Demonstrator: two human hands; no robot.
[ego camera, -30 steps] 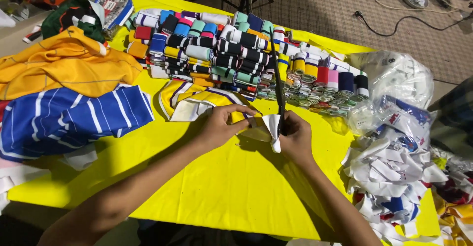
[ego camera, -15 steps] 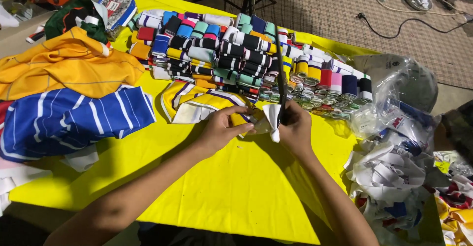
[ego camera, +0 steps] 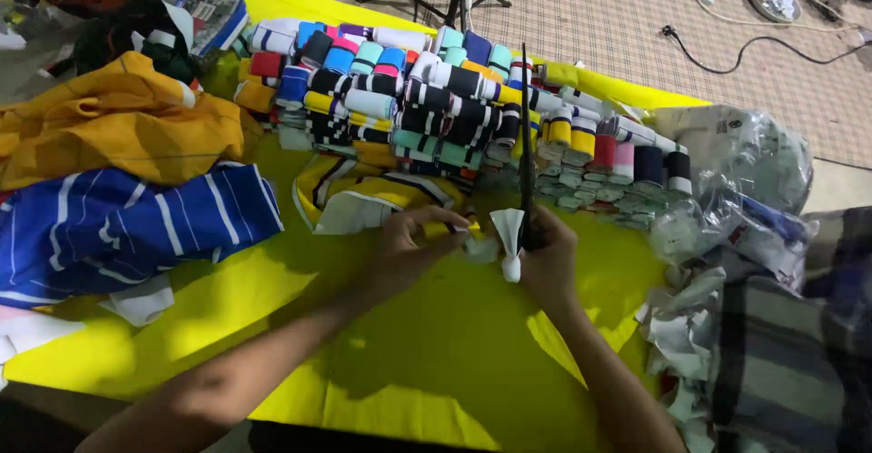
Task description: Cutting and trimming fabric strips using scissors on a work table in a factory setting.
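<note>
Head view runs, from the left, over a blue-and-white striped garment (ego camera: 127, 226) and a yellow garment (ego camera: 118, 131) lying on the yellow table cover (ego camera: 427, 362). Near centre, the left hand (ego camera: 413, 249) has its fingers curled, fingertips pinching a small white piece of fabric (ego camera: 507, 235). Just right of it, the right hand (ego camera: 549, 258) is closed around the base of a thin dark rod (ego camera: 526, 144). The rod stands nearly upright in the frame, its long axis vertical, tip pointing toward the upper edge across the stacked rolls of striped ribbing (ego camera: 427, 99). Clear plastic bags (ego camera: 745, 190) fill the right side. Compared with half a second ago, both hands sit slightly lower and further right, with the rod more upright.
</note>
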